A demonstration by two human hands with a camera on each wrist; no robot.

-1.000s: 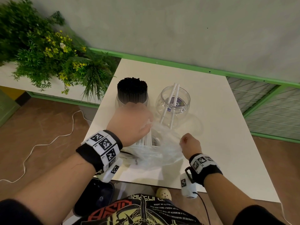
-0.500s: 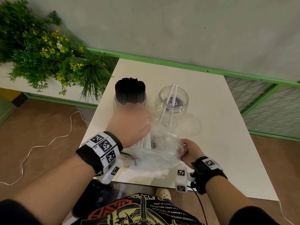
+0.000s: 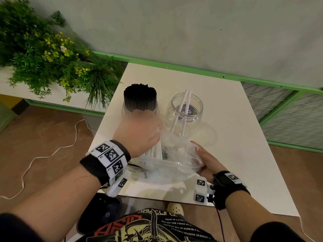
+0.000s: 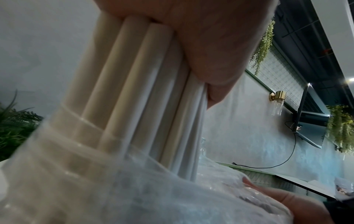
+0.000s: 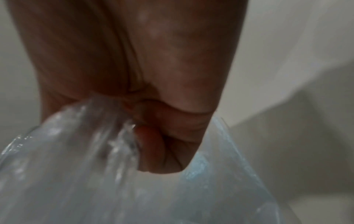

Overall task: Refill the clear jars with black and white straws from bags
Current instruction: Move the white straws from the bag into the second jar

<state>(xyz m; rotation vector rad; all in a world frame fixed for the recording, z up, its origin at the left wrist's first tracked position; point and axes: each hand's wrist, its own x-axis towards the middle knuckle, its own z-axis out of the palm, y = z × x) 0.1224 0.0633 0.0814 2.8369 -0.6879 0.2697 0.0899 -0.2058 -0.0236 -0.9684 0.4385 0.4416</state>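
A bundle of white straws (image 3: 153, 151) is clenched in the left hand (image 3: 139, 130), its lower part sheathed in the clear plastic bag (image 3: 171, 163); in the left wrist view the straws (image 4: 145, 94) are seen running down from the fist into the film. The bag's far side is gripped by the right hand (image 3: 208, 163), thumb on top, with a fold of film (image 5: 107, 121) pinched under curled fingers in the right wrist view. Just beyond the left hand stands a jar packed with black straws (image 3: 139, 98); beyond and between both hands stands the clear jar (image 3: 185, 109) holding only 2 white straws, on the white desk (image 3: 236, 137).

The straws are judged light, stiff along their length yet easily crushed or kinked, and smooth enough to slide against each other, so a firm wrap around the bundle's upper half is advised, not a pinch at the tips. The bag is judged thin, limp and slippery; it is best held near its closed end while the bundle is drawn free, otherwise loose straws may be spilled.
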